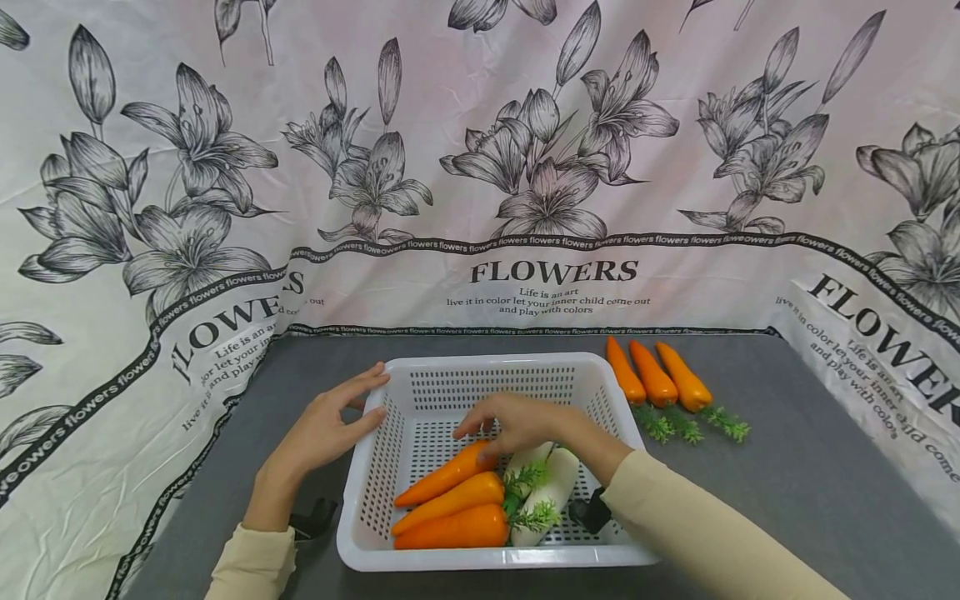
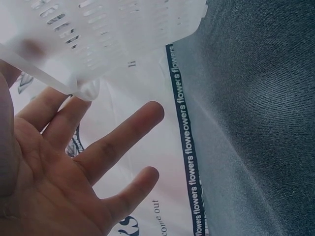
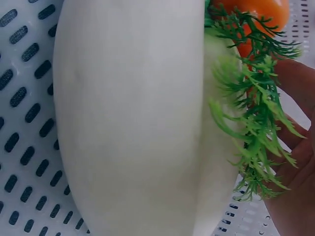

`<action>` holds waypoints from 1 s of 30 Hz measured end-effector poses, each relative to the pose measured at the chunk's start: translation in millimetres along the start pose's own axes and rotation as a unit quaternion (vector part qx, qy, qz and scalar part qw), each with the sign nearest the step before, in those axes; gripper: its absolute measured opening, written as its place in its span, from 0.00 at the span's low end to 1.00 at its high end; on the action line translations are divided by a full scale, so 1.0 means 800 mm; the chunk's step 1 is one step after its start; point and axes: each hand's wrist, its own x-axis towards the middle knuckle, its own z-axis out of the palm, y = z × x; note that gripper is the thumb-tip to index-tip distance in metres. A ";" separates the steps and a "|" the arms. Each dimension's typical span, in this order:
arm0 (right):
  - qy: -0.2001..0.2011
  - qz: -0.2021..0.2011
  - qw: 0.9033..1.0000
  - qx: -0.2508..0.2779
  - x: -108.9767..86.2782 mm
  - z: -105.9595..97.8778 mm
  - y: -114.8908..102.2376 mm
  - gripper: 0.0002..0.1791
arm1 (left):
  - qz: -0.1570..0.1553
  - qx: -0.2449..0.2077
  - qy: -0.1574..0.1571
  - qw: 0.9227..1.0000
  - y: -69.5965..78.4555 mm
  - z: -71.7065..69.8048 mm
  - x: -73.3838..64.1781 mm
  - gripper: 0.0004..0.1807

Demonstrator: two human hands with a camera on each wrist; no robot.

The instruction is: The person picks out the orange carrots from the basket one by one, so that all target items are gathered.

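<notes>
My right hand (image 1: 517, 423) reaches into the white plastic basket (image 1: 491, 560), its fingers loosely bent over the thick end of the uppermost carrot (image 1: 446, 475), with the thumb at that end. Two more orange carrots (image 1: 450, 502) lie below it, tips to the left. Beside them are white radishes (image 1: 557, 483), large in the right wrist view, with green leafy tops (image 3: 261, 132) partly in front of the right hand (image 3: 295, 162). My left hand (image 1: 330, 425) rests at the basket's left rim. In the left wrist view, two fingers of the left hand (image 2: 64, 162) stretch free of the rim.
Three carrots (image 1: 655, 375) with green tops lie on the grey table (image 1: 757, 500) past the basket's right back corner. A flower-printed cloth (image 1: 555, 287) hangs behind the table and along both sides.
</notes>
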 end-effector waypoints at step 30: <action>0.016 0.020 1.000 -0.013 -0.003 0.002 0.011 0.22 | 0.001 0.003 0.001 1.000 -0.002 0.000 0.000 0.31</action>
